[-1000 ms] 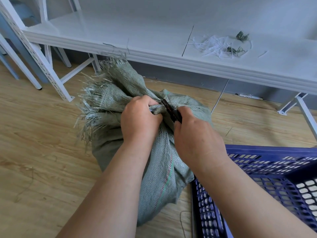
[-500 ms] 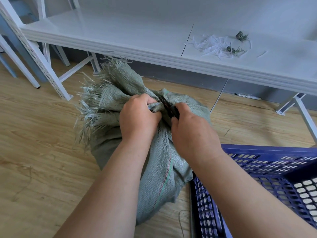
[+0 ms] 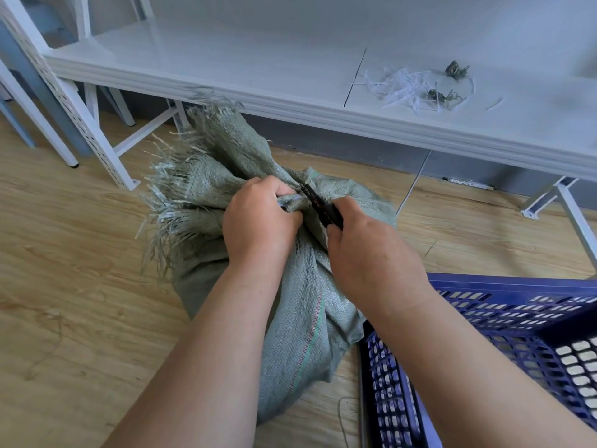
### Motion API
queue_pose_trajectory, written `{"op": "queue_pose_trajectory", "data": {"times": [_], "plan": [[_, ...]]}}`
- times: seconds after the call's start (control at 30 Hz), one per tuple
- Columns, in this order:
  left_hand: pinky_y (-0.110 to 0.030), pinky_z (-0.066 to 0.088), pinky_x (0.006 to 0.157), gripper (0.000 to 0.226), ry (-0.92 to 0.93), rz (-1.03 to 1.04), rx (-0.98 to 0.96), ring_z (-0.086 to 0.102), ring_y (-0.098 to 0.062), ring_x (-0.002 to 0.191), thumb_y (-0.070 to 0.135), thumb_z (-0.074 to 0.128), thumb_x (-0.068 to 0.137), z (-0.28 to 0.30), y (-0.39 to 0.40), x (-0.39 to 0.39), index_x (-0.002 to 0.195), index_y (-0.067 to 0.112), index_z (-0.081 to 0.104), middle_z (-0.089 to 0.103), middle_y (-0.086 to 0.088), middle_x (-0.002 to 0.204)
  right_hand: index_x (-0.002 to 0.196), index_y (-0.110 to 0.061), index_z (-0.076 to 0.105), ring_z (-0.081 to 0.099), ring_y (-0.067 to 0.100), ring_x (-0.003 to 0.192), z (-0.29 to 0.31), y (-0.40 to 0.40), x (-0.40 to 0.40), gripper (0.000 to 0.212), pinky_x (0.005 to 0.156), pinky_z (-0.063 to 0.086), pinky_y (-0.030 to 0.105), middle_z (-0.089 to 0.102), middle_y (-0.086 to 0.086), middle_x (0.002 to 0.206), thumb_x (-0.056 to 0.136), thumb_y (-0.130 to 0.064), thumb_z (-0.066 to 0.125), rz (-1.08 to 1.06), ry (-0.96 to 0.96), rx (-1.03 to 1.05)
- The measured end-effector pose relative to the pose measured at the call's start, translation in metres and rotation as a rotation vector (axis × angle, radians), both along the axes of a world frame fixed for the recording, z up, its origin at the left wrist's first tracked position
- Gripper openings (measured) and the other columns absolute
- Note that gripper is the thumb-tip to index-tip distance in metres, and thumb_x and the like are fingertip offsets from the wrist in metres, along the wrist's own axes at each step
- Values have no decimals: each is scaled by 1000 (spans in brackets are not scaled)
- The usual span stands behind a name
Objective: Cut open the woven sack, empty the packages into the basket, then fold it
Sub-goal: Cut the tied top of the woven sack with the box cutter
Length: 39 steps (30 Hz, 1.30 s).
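Observation:
A grey-green woven sack stands on the wooden floor, its frayed mouth fanned out to the left. My left hand is clenched around the gathered neck of the sack. My right hand grips a dark-handled cutter, whose tip lies against the tied neck right beside my left fist. A blue perforated plastic basket sits at the lower right, touching the sack's base. The packages inside the sack are hidden.
A white shelf board runs across the back, just above the sack, with a pile of white strips and green string scraps on it. White metal rack legs stand at the left, another leg at the right. Loose threads lie on the floor.
Both hands stay on the sack's neck, with only a slight shift of the view; the cutter remains pressed at the tie.

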<state>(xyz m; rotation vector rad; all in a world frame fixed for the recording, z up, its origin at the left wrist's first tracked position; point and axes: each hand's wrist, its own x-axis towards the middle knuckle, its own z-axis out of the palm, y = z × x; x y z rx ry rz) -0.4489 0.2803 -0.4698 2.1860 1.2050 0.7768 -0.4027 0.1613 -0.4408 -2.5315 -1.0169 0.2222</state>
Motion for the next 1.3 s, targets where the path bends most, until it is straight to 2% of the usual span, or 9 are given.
{"op": "queue_pose_trajectory", "data": {"times": [0.37, 0.47, 0.6, 0.73, 0.8, 0.97, 1.17, 1.3], "plan": [[-31, 47, 74, 20, 2, 6, 16, 61, -19, 90, 17, 65, 71, 0, -2, 0, 87, 28, 70, 66, 7, 95, 126, -27, 38, 49, 28, 78, 0, -1, -2, 25, 65, 35, 32, 66, 4, 102, 101, -29, 33, 2, -31, -7], [-30, 45, 73, 21, 10, -6, 37, 61, -20, 90, 16, 65, 70, 0, -3, 1, 87, 27, 71, 67, 7, 96, 126, -27, 38, 53, 30, 84, 1, -3, -2, 25, 66, 34, 32, 66, 5, 104, 101, -27, 34, -3, -23, -9], [-29, 42, 72, 20, 25, -22, 58, 61, -21, 91, 17, 66, 70, 0, -6, 2, 88, 25, 70, 67, 6, 97, 127, -27, 39, 44, 27, 78, 2, 4, 3, 27, 66, 33, 33, 66, 6, 104, 101, -26, 34, -17, 0, -12], [-30, 47, 72, 20, -1, 5, 31, 61, -20, 88, 17, 66, 70, 0, -2, 0, 85, 27, 70, 66, 7, 95, 128, -28, 38, 59, 32, 91, 2, 1, -1, 28, 66, 35, 32, 67, 5, 105, 101, -28, 34, 5, -29, -20], [-30, 46, 72, 20, -2, 1, 34, 61, -20, 88, 15, 65, 70, 0, -3, 0, 85, 27, 70, 67, 7, 95, 129, -29, 37, 60, 32, 94, 2, -2, -2, 29, 66, 36, 32, 66, 5, 105, 101, -28, 34, 1, -25, -22], [-30, 42, 71, 19, 18, -24, 76, 61, -22, 90, 16, 66, 70, 0, -6, 2, 86, 24, 70, 66, 5, 96, 128, -27, 39, 44, 27, 77, 4, 5, 3, 30, 65, 33, 32, 64, 6, 97, 99, -22, 37, -5, -8, -33], [-29, 43, 71, 21, 6, 17, 56, 61, -22, 89, 15, 66, 71, 0, 1, -1, 87, 27, 72, 66, 5, 95, 125, -28, 39, 44, 27, 75, 5, 0, 0, 26, 65, 34, 32, 50, 1, 83, 100, -25, 35, 17, -30, -47], [-32, 44, 73, 19, 19, -14, 75, 60, -22, 90, 15, 66, 70, 0, -3, 2, 85, 26, 70, 65, 5, 95, 124, -28, 40, 44, 27, 75, 6, 3, 3, 27, 64, 34, 32, 50, 1, 82, 98, -21, 38, -3, -26, -50]]}}
